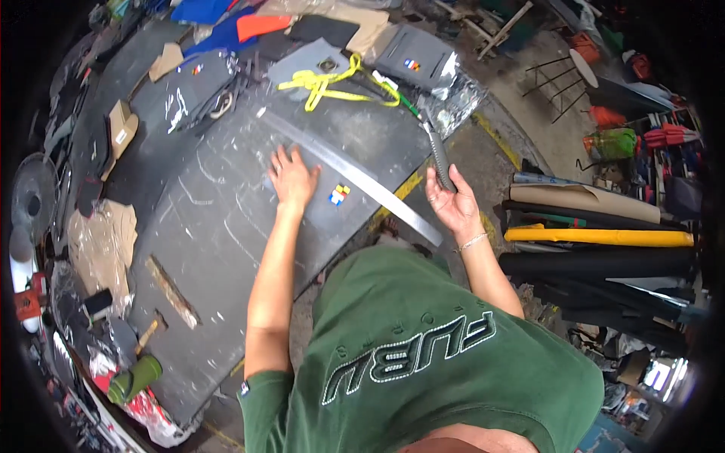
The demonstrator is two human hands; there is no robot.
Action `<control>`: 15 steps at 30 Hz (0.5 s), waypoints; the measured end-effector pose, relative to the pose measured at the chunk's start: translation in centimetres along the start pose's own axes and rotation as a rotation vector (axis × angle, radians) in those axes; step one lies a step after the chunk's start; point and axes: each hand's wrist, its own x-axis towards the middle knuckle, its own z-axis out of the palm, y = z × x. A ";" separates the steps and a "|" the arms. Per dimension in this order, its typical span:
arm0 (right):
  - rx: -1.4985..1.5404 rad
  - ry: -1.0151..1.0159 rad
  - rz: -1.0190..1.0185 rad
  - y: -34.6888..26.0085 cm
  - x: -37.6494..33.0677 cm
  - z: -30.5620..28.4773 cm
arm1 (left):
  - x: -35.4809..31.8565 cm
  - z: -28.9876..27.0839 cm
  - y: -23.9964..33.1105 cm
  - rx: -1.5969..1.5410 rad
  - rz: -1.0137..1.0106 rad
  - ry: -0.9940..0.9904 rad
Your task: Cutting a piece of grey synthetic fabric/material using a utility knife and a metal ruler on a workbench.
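My left hand [292,179] lies flat with its fingers spread on the dark work table [219,249]. Just right of it is a small patch of red, yellow, blue and white [339,194]. A long pale straightedge [340,166] runs diagonally past my fingertips and sticks out over the table's near edge. My right hand [455,202], palm up beyond the table's right edge, has its fingers closed round the lower end of a slim dark tool with a ribbed grip [438,151]. The tool's far end points to the table; its exact kind is unclear.
A yellow strap [325,89] lies bunched at the back, beside grey fabric pieces [414,54]. At the left are a hammer [151,332], a wooden stick [172,291] and a green roll [136,379]. Rolled materials [596,236] and a stool [581,68] stand to the right.
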 end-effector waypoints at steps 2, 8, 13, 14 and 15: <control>-0.052 -0.100 0.084 0.9 -0.2 -1.4 | 0.5 -0.9 -0.7 0.073 -0.087 0.092; -0.428 -0.404 0.219 3.3 -1.6 2.9 | 1.7 -2.1 -0.9 0.059 -0.100 -0.007; -1.483 -0.326 -0.029 1.2 1.4 1.5 | 2.3 -3.9 -0.9 0.040 -0.083 -0.044; -2.034 -0.091 -0.189 1.1 1.8 0.8 | 2.4 -4.0 -1.2 0.021 -0.085 -0.055; -2.191 -0.027 -0.498 2.1 1.6 0.1 | 2.6 -3.9 -1.5 0.016 -0.086 -0.049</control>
